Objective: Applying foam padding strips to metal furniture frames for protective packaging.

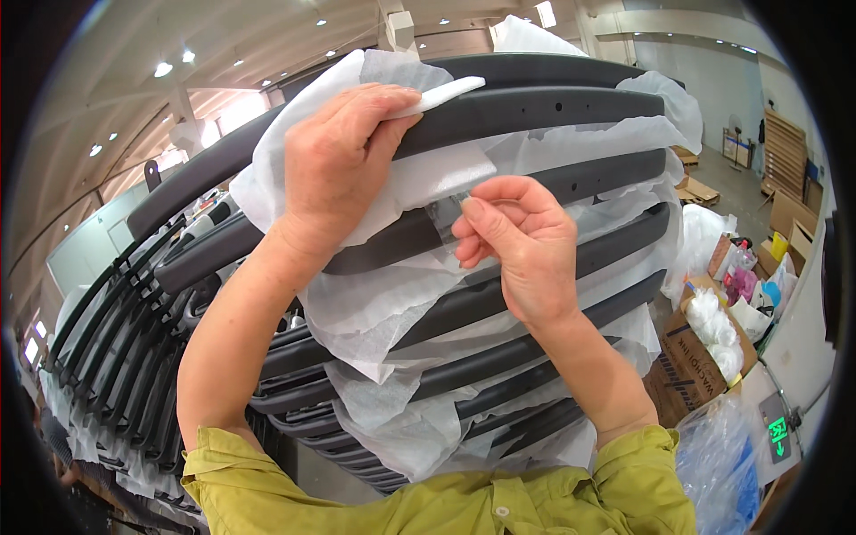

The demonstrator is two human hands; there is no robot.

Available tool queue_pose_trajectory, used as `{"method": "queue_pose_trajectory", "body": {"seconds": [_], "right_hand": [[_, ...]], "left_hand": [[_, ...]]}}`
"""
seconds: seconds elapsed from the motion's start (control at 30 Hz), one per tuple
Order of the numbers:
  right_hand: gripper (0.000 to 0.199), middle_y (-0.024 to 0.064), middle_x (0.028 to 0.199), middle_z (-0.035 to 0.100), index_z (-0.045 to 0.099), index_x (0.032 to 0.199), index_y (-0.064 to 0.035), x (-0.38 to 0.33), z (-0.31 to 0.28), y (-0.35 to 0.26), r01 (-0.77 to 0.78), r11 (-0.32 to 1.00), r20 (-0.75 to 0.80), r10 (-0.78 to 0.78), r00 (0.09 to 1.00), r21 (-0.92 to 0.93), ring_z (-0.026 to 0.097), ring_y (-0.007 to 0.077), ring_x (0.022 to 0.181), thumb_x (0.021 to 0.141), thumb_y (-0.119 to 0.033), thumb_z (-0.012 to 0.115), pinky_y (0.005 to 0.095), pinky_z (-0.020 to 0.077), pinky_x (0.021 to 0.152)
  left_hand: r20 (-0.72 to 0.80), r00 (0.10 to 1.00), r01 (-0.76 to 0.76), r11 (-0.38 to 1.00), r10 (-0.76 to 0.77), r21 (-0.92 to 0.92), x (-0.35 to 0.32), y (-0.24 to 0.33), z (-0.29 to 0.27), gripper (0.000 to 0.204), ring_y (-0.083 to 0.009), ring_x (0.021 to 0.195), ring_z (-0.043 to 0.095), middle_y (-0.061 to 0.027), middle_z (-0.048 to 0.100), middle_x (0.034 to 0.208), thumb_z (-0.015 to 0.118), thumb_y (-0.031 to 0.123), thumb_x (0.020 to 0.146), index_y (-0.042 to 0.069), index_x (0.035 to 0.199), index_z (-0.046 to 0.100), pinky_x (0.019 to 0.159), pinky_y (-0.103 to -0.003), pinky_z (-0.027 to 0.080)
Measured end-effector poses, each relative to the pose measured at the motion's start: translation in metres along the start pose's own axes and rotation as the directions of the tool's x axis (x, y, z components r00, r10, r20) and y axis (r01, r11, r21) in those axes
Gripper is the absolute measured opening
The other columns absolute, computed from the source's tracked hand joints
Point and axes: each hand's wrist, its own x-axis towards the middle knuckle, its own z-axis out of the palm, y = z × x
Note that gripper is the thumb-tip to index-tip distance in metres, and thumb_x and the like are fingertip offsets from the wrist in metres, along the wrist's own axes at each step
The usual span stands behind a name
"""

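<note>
My left hand is closed, pinching a thick white foam strip between thumb and fingers. The strip lies against a dark curved bar near the top of the stack. Below it, a flat white foam piece rests over the bars. My right hand pinches a short piece of clear tape, which hangs beside its fingertips in front of a lower dark bar. Thin white wrapping sheets lie between the stacked bars, crumpled at their edges.
More black curved bars are stacked on the left. At right are an open cardboard box with white wrapping, clear plastic film, a green-lit exit sign and a wooden pallet farther back.
</note>
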Motion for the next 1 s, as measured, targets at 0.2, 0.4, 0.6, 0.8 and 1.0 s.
{"method": "queue_pose_trajectory", "body": {"seconds": [0.2,0.4,0.6,0.8,1.0], "right_hand": [[0.021,0.0114,0.085,0.06,0.054,0.1,0.0054,0.028,0.0,-0.021,-0.018,0.981,0.317,-0.045,0.947,0.192,0.06,0.0165,0.075,0.084,-0.007,0.049,0.026,0.0504,0.068],[0.024,0.0118,0.093,0.059,0.053,0.101,0.0039,0.027,-0.013,-0.014,0.028,0.993,0.412,-0.073,0.908,0.114,0.059,0.0192,0.087,0.077,0.004,0.054,0.0282,0.0491,0.075],[0.008,0.0029,0.068,0.055,0.062,0.078,-0.0029,0.036,-0.014,-0.015,0.671,0.552,0.375,-0.561,0.738,-0.494,0.051,0.0107,0.059,0.07,0.0,0.062,0.0211,0.0399,0.052],[0.012,0.0037,0.075,0.051,0.062,0.078,-0.001,0.063,-0.009,-0.029,0.848,0.178,0.517,-0.724,0.456,-0.499,0.05,0.0121,0.065,0.067,0.003,0.064,0.0208,0.0408,0.056],[0.005,0.0066,0.074,0.058,0.06,0.07,-0.0017,0.086,0.005,-0.031,0.807,0.343,0.432,-0.709,0.558,-0.48,0.053,0.02,0.061,0.067,-0.006,0.062,0.0282,0.0409,0.059]], "left_hand": [[0.032,0.916,-0.4,0.902,0.4,0.162,-0.002,-0.007,-0.001,0.017,-0.0223,0.075,0.061,-0.0072,0.062,0.079,0.061,0.001,0.059,0.003,0.076,0.06,0.064,-0.028,0.049],[0.154,0.874,-0.484,0.858,0.462,0.174,-0.005,-0.006,-0.003,0.018,-0.0211,0.081,0.058,-0.0068,0.06,0.085,0.06,0.005,0.059,0.002,0.077,0.06,0.068,-0.03,0.048],[0.341,0.887,-0.37,0.922,0.312,0.118,-0.008,-0.002,-0.014,0.02,-0.0238,0.091,0.053,-0.0094,0.057,0.097,0.062,0.0,0.063,0.001,0.083,0.06,0.078,-0.032,0.043],[0.168,0.986,-0.011,0.999,0.004,0.04,-0.011,0.01,-0.011,0.041,-0.025,0.088,0.053,-0.009,0.052,0.099,0.062,-0.002,0.065,0.005,0.103,0.05,0.073,-0.033,0.045],[0.109,0.985,0.137,0.99,-0.134,-0.028,-0.01,0.014,-0.008,0.054,-0.0223,0.087,0.054,-0.0112,0.049,0.1,0.062,-0.006,0.063,0.006,0.111,0.04,0.07,-0.031,0.046]]}}
